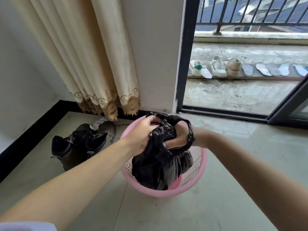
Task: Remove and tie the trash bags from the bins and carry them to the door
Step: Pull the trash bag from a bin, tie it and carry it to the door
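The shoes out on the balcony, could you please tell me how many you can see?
3, in a row on the balcony ledge: a white shoe with green heel leftmost, a white laced shoe in the middle, a beige shoe right. Loose insoles lie beside them; more may be out of frame.

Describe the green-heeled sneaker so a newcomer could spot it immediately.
Look through the open balcony door to the row of shoes and insoles on the concrete outside. The white sneaker is leftmost, nearest the door frame, the only one with a green patch.
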Demonstrator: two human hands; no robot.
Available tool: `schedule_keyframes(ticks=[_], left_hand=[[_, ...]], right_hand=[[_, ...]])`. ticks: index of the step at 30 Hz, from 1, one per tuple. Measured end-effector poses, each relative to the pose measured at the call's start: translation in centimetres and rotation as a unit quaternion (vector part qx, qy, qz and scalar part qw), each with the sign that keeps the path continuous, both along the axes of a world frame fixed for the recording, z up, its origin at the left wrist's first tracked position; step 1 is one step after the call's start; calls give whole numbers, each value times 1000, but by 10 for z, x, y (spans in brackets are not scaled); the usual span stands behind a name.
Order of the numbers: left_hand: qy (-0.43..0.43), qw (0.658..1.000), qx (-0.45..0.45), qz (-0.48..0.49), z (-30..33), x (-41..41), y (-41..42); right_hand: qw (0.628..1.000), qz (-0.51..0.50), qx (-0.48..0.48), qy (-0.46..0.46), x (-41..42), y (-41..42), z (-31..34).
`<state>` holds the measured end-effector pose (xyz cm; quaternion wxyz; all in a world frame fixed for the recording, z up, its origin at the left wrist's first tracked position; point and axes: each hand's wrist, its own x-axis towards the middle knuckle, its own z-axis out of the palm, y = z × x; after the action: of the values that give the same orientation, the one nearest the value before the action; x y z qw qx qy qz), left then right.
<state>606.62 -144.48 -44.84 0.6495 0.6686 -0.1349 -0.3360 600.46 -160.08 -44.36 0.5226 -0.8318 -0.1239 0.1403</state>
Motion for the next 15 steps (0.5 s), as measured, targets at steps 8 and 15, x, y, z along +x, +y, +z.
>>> schedule_keyframes(ticks=[8, 15], left_hand=[[-235, 954, 185, 18, -14, 24, 23], [132, 920, 365, 51, -75, 55, 94]], right_hand=[[943, -170, -248, -142, 15, -13, -34], [901, -394, 119, -136, 17, -26, 9]])
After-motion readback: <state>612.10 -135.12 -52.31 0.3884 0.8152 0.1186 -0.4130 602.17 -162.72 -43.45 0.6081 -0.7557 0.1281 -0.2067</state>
